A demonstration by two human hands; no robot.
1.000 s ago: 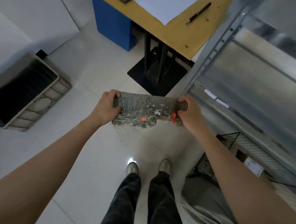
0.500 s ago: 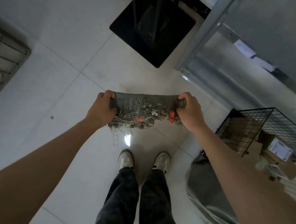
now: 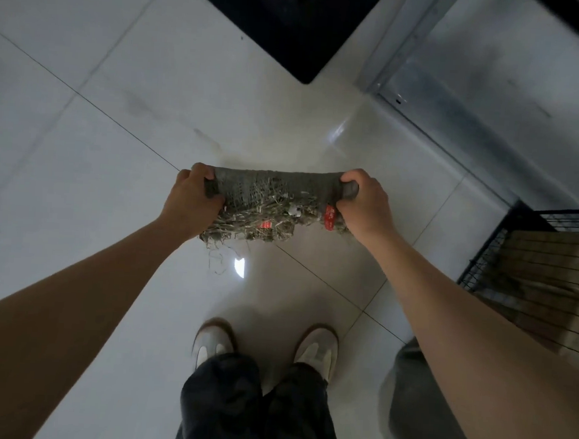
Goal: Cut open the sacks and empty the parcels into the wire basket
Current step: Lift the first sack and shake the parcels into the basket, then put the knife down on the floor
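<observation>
A rolled grey woven sack [image 3: 275, 201] with frayed threads and small red tags hangs stretched between both hands, above the floor in front of my feet. My left hand [image 3: 191, 203] grips its left end and my right hand [image 3: 363, 207] grips its right end. The black wire basket [image 3: 489, 258] stands at the right edge with brown cardboard parcels [image 3: 556, 269] inside. Another grey sack [image 3: 415, 407] lies on the floor under my right forearm, partly hidden.
White tiled floor [image 3: 97, 173] spreads to the left and ahead. A black flat table base [image 3: 293, 26] lies at the top centre. A grey metal shelving frame [image 3: 458, 94] runs along the upper right. My shoes [image 3: 216, 343] stand at the bottom centre.
The view has tilted down and toward the floor; the desk and left crate have left the frame. Both hands keep the same grip on the rolled sack, now slightly lower.
</observation>
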